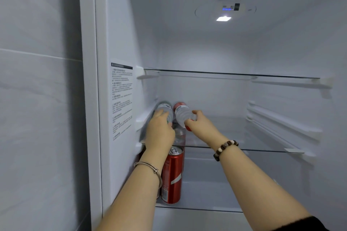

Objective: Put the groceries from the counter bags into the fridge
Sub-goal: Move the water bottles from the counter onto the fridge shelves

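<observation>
Both arms reached up from the bottom of the frame into an open fridge (206, 52). At centre left, two clear water bottles lay on their sides on the middle glass shelf (244, 148), side by side and just about touching, bottoms pointing to the back wall. The left hand (159, 129) lay over the near end of the left bottle (165, 108), fingers curled down on it; how firmly it gripped could not be told. That bottle was hard against the left wall of the fridge, close to the printed notice sticker (122, 99). The right hand (200, 122) pinched the red-capped neck of the right bottle (182, 111), thumb on one side and fingers on the other, with the cap near the shelf's front edge.

To the right of the bottles the middle shelf lay bare all the way to the right wall rails. The upper glass shelf (234, 74) crossed the middle of the frame above the hands, with clear space between it and the bottles.

Below the left hand, on the lower shelf (206, 208), a tall red can (172, 174) stood upright near the left wall and close to that shelf's front edge, partly hidden by the left forearm. A metal bangle (150, 167) circled the left wrist and a bead bracelet (225, 149) the right.
</observation>
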